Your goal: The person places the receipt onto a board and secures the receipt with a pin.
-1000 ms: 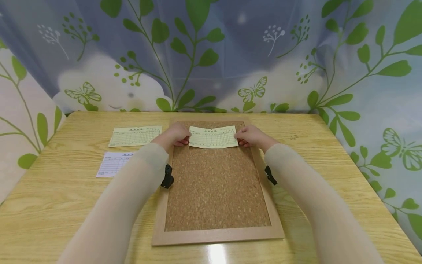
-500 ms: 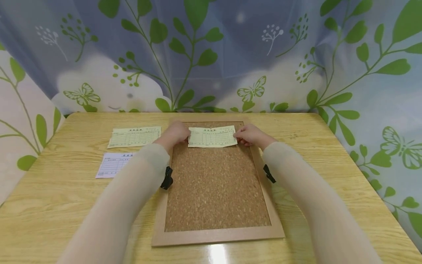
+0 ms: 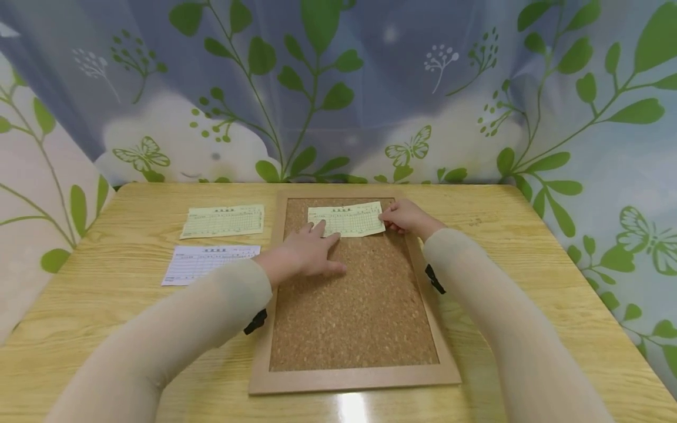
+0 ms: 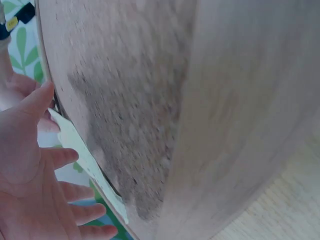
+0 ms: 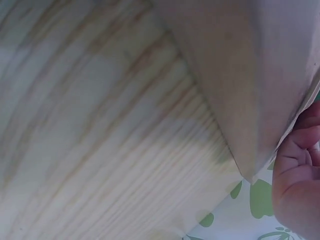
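Observation:
A pale yellow printed form slip [image 3: 346, 220] lies across the upper part of a wood-framed corkboard [image 3: 351, 305]. My right hand [image 3: 409, 217] pinches the slip's right edge between thumb and fingers. With its fingers spread, my left hand [image 3: 307, 252] reaches over the cork from the left, fingertips overlapping the slip's lower left part. The left wrist view shows that hand [image 4: 45, 190] with straight fingers beside the slip [image 4: 87, 160]. In the right wrist view, only curled fingers of the right hand [image 5: 300, 165] show, near the board's frame [image 5: 225, 90].
Left of the board, another yellow slip [image 3: 223, 221] lies on the wooden table [image 3: 100, 282]. In front of it is a white slip [image 3: 198, 267], partly covered by my left sleeve. A leaf-patterned curtain [image 3: 349, 129] hangs behind the table's far edge.
My left hand has let go of the slip's left edge and come nearer, its fingers now spread over the slip's lower left. My right hand keeps its pinch on the right edge.

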The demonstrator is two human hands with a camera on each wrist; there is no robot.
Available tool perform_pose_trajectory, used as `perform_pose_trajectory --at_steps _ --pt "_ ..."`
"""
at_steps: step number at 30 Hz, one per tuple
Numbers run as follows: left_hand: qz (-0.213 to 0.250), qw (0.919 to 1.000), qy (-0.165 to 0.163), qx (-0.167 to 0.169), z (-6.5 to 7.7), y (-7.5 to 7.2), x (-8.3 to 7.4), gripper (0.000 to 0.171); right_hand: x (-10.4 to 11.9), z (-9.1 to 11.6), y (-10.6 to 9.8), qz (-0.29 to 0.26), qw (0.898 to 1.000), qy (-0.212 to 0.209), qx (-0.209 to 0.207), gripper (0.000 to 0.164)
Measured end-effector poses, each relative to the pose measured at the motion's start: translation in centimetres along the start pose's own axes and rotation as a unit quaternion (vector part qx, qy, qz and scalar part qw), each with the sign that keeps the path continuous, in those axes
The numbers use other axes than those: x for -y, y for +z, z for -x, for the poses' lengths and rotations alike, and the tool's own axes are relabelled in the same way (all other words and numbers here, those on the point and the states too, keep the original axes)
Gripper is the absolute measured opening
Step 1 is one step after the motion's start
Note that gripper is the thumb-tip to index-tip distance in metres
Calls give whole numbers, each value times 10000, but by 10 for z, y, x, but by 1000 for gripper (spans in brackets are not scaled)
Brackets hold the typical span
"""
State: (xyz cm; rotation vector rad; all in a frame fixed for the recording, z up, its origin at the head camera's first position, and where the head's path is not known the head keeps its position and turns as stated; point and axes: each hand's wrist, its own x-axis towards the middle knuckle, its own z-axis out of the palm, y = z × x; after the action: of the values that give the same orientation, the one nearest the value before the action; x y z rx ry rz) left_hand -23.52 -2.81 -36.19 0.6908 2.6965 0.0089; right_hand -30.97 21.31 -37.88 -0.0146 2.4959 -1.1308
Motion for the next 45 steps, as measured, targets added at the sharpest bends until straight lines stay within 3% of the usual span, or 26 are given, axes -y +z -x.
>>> perform_pose_trajectory --at_steps 10,21,28,45 --pt "-220 9992 -75 325 3 8 -5 89 0 -1 0 163 9999 -16 -18 27" --pt "-166 9995 -131 241 -1 7 -2 92 6 7 -9 500 9985 -214 -92 26" --pt "-58 9994 -200 276 -1 4 -1 92 7 19 -19 336 9989 -314 -116 27" --pt "-134 9995 -102 282 -2 8 4 94 -25 60 -44 414 9984 -377 -119 38"
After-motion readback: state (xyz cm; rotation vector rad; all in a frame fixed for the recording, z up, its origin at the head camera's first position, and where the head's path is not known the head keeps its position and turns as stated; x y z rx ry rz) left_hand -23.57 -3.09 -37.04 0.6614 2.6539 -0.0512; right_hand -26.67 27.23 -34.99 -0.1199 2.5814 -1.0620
